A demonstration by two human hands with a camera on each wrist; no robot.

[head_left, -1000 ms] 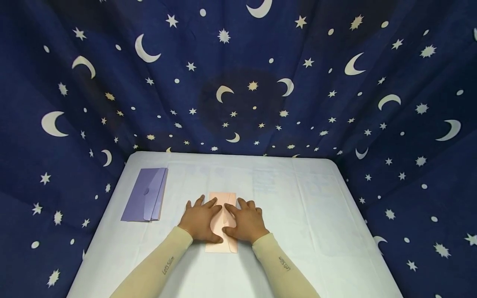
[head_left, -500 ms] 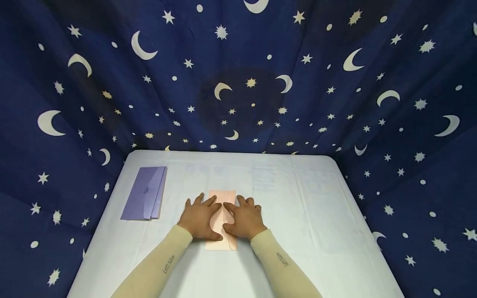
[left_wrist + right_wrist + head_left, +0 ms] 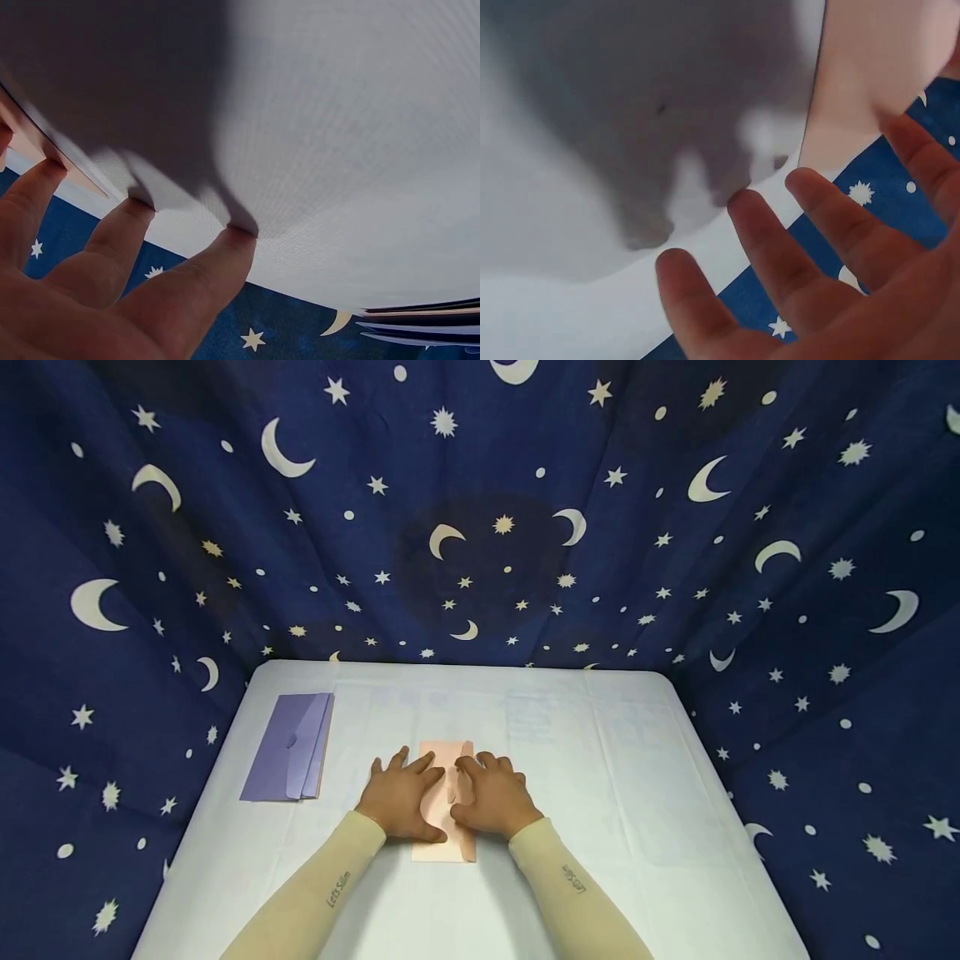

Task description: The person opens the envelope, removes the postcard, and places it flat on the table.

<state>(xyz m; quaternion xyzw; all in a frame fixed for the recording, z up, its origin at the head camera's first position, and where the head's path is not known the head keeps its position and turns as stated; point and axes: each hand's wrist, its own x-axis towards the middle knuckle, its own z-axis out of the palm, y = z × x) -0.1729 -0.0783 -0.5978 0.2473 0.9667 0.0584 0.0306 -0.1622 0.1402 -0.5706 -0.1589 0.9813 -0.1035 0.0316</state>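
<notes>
A peach envelope [image 3: 442,852] lies on the white table in front of me, its flap [image 3: 462,787] on the right side slightly raised. My left hand [image 3: 402,797] rests along its left side with fingers spread. In the left wrist view, one fingertip [image 3: 52,166] presses the paper's edge while others touch the tabletop. My right hand [image 3: 497,797] holds the flap between thumb and index finger; its other fingers [image 3: 765,232] stretch out beside the envelope in the right wrist view. Where the thumb and index finger meet the flap is partly hidden.
Several purple envelopes [image 3: 288,747] lie stacked at the table's left, with a peach edge showing below. The white table [image 3: 600,777] has a rounded far edge. A dark blue curtain [image 3: 495,568] with moons and stars surrounds it.
My right thumb and index finger have lifted the envelope's flap a little to the right; before, it lay flat. The left hand keeps its place. The head view has tilted slightly.
</notes>
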